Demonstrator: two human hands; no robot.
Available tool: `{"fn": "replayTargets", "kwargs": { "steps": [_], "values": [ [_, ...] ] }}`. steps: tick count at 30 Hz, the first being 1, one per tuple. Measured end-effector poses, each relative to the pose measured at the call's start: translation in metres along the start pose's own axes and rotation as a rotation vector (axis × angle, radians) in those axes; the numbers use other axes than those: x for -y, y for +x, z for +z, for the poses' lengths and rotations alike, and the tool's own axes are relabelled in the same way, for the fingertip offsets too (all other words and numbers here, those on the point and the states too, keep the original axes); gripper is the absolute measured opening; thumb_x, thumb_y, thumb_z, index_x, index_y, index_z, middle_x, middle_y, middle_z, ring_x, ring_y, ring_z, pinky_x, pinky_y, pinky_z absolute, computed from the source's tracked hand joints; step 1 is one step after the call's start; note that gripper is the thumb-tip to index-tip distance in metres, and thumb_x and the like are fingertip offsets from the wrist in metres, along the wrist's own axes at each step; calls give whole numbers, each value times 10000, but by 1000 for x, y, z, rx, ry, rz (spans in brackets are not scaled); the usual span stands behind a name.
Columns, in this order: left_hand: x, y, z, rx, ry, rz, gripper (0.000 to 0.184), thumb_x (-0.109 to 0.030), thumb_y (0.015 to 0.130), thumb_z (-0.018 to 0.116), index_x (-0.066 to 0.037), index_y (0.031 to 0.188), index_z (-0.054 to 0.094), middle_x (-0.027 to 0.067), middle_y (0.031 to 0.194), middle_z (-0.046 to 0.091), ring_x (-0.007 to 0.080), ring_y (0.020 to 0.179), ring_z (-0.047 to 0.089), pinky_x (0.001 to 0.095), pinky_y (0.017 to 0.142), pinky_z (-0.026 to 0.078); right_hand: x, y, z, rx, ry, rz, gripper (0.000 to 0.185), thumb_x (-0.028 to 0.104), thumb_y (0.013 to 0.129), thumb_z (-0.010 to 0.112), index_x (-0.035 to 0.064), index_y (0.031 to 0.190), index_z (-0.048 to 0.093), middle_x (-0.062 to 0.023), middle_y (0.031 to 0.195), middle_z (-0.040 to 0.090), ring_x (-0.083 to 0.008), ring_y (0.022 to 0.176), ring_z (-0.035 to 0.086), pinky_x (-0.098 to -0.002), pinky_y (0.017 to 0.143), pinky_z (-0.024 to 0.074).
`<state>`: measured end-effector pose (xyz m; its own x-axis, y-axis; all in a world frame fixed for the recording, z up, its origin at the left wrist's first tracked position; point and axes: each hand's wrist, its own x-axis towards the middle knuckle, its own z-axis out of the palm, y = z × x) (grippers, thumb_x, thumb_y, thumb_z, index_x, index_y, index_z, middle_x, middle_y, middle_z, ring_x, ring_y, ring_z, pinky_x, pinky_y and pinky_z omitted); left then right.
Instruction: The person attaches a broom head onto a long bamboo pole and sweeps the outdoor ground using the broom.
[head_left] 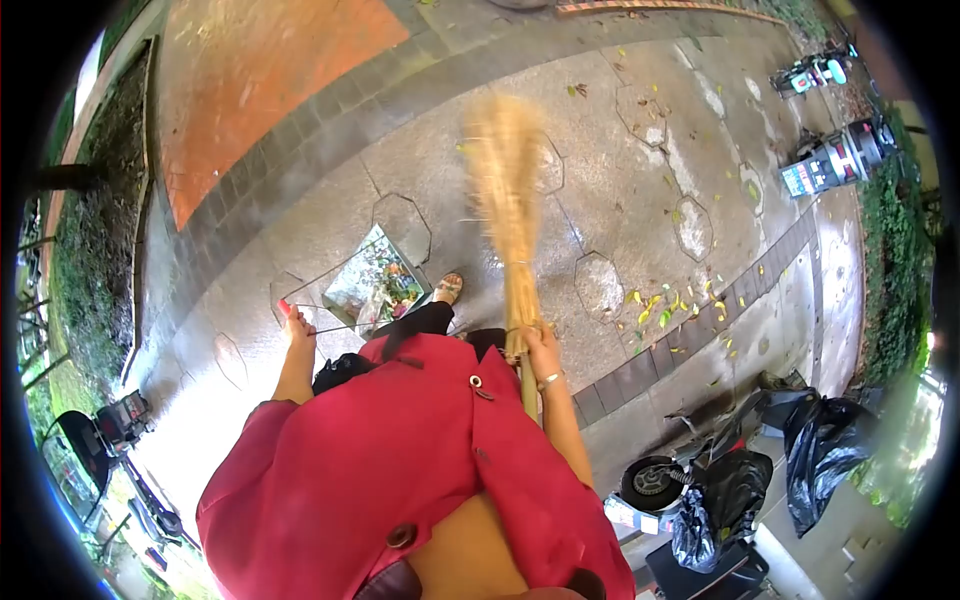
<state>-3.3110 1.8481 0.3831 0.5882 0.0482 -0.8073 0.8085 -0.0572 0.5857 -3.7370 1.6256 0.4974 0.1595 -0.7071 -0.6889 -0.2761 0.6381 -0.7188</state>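
Note:
My right hand [543, 352] is wrapped round the lower binding of a straw broom [512, 215]. The broom's bristles fan out ahead of me over the paving and are blurred by motion. My left hand [297, 328], out to the left, closes on the red-ended thin wire handle of a long-handled dustpan [346, 272]. Leaves and bits of litter [395, 285] lie inside the pan. It rests on the ground close to my sandalled foot [449, 288]. A bracelet is on my right wrist.
Yellow and green leaves [665, 307] are scattered on the wet paving to the right. Black plastic bags [825, 450] and a scooter wheel [653, 483] stand at lower right. Parked scooters [840, 160] line the right edge. Another scooter [110, 430] is at left.

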Motion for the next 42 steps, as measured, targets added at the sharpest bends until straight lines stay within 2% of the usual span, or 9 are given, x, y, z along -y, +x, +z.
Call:
{"fn": "replayTargets", "kwargs": {
  "steps": [3, 9, 15, 17, 20, 25, 29, 38, 42],
  "values": [
    [-5, -7, 21, -97, -8, 1, 258, -281, 758, 561, -101, 642, 416, -38, 442, 275, 85, 323, 212, 230, 327, 200, 26, 39, 26, 208, -300, -66, 439, 237, 709, 558, 12, 1071, 456, -109, 880, 566, -196, 765, 555, -279, 680, 426],
    [-2, -24, 32, -118, -101, 46, 274, -279, 762, 563, -102, 627, 404, -43, 435, 266, 80, 324, 207, 224, 327, 194, 48, 101, 13, 361, -689, -54, 536, 320, 669, 582, 38, 1104, 444, -156, 942, 560, -250, 839, 552, -312, 730, 416],
    [35, -54, 109, -176, -104, 112, 246, -252, 755, 569, -110, 627, 415, -46, 433, 270, 77, 329, 215, 223, 327, 187, 72, 68, -180, -24, -103, 355, 448, 227, 688, 568, -28, 1040, 458, -83, 766, 543, -149, 634, 516, -253, 533, 439],
    [46, -57, 142, -207, -73, 124, 243, -253, 751, 569, -117, 618, 417, -45, 434, 277, 78, 330, 224, 223, 326, 194, -23, 90, -286, -271, -176, 119, 392, 269, 705, 555, -18, 962, 486, -123, 720, 552, -188, 542, 518, -303, 487, 437],
    [54, -70, 185, -219, -59, 167, 250, -249, 747, 565, -114, 601, 414, -47, 438, 288, 73, 330, 223, 216, 318, 187, 18, 112, -366, -493, 38, 256, 332, 279, 724, 504, -14, 873, 463, -136, 653, 525, -206, 432, 481, -334, 390, 414],
    [47, -118, 255, -169, -99, 143, 260, -254, 746, 546, -131, 579, 388, -51, 427, 275, 74, 315, 191, 218, 315, 162, 78, 151, -487, -419, 759, 480, 320, 302, 753, 448, 12, 883, 412, -183, 588, 491, -255, 375, 443, -324, 331, 385],
    [69, -142, 326, -187, -149, 67, 268, -267, 752, 548, -137, 582, 386, -55, 423, 255, 81, 313, 173, 216, 321, 159, 156, 178, -431, -586, 428, 155, 275, 344, 746, 464, 72, 788, 474, -76, 566, 474, -186, 395, 443, -276, 370, 402],
    [78, -138, 482, -18, -187, -7, 280, -269, 767, 544, -123, 589, 384, -48, 424, 264, 85, 315, 171, 230, 333, 161, 264, 315, -274, 82, -2, -31, 437, 259, 727, 537, 10, 1073, 442, -121, 854, 560, -210, 682, 559, -307, 572, 461],
    [66, -121, 557, 2, -170, -22, 272, -270, 756, 561, -120, 596, 399, -41, 434, 287, 91, 320, 189, 233, 339, 177, 306, 393, -230, 89, -505, -217, 511, 252, 691, 562, 0, 1114, 424, -131, 897, 573, -202, 773, 551, -297, 690, 439]
  ]
}}
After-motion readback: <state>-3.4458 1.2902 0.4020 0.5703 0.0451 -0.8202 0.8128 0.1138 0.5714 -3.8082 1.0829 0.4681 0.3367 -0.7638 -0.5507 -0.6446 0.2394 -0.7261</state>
